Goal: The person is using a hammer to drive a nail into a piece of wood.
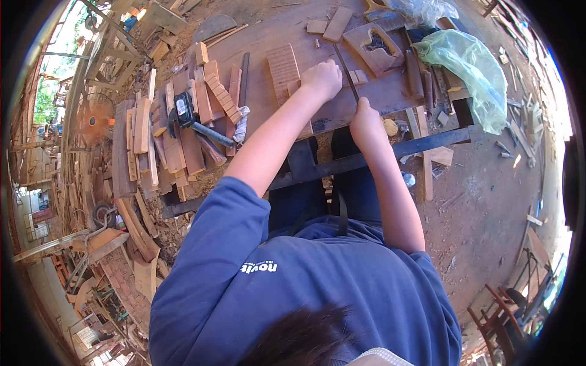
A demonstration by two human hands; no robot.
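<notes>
My right hand [370,122] is closed around the near end of a long, thin dark tool [346,71], like a narrow file, which points away from me over the wooden worktable [262,36]. Just left of the tool, my left hand [323,80] is closed, its knuckles up; whatever its fingers grip is hidden beneath them. Under my left wrist and forearm lies a wide wooden block [282,64] with fine lines across it. Small pale wood pieces [358,77] rest right of the tool. Beyond them sits a wooden piece with a jagged cut-out [365,51].
Wood strips [174,149] crowd the table's left side, with a hammer-like tool [210,133] and a black device [183,110] on them. A pale green plastic bag [467,70] hangs over the right corner. A dark metal bar [403,146] runs along the near edge.
</notes>
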